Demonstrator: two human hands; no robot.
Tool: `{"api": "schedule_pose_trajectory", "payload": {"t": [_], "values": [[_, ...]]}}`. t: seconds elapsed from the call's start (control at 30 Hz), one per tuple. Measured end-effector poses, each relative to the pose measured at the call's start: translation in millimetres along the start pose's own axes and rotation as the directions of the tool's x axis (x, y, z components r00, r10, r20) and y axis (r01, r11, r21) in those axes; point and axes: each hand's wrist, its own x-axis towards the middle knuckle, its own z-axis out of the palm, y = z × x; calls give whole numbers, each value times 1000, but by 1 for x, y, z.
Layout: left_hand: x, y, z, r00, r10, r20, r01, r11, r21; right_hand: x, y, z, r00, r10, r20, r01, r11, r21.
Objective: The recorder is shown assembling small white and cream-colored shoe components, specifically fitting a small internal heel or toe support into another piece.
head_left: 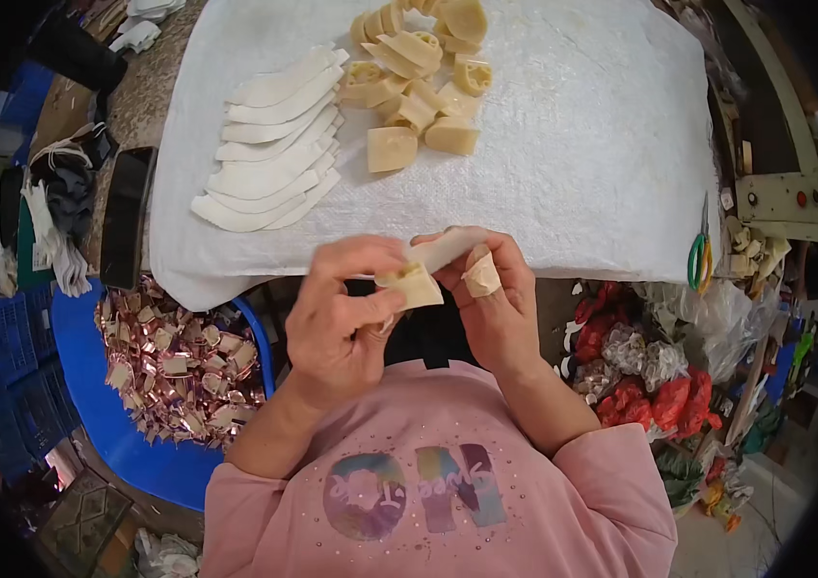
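Note:
My left hand [340, 313] grips a small beige block heel [419, 287], a hollow plastic piece, between thumb and fingers. A white curved strip [449, 248] runs from the heel's upper edge to my right hand [508, 313], whose fingers pinch its other end. Tan tape [481, 273] wraps my right thumb. Both hands are close together just off the table's near edge. Beyond them on the white table cover [563, 183], similar white strips [274, 178] lie overlapping in a row at the left. Several loose beige heels [393, 149] are heaped beside them.
At my left a blue tub [77, 347] holds many shiny pink-covered pieces [173, 361]. A dark phone [128, 217] lies by the table's left edge. Scissors [700, 260] rest at the right edge. Red plastic bags [669, 400] and a machine [783, 200] are farther right.

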Motion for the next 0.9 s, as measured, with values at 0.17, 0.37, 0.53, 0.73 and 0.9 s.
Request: {"api": "schedule_pose_trajectory", "payload": {"t": [0.17,0.37,0.53,0.73,0.9], "values": [[0,-1,8,986,108,126,-129,977,169,-11,-6,-4,999,-35,4,35,997,-75],[4,6,15,977,82,195,-152,913,378,-10,-11,5,994,-106,28,110,982,-154],[3,1,13,979,10,202,-87,923,376,-1,-16,-1,980,-109,168,191,758,-623],[-4,3,6,965,-215,150,211,977,42,23,-30,-21,945,233,230,-161,943,-292],[-5,4,10,983,-121,139,136,986,-99,33,-30,-25,858,356,371,-323,934,-151]]}}
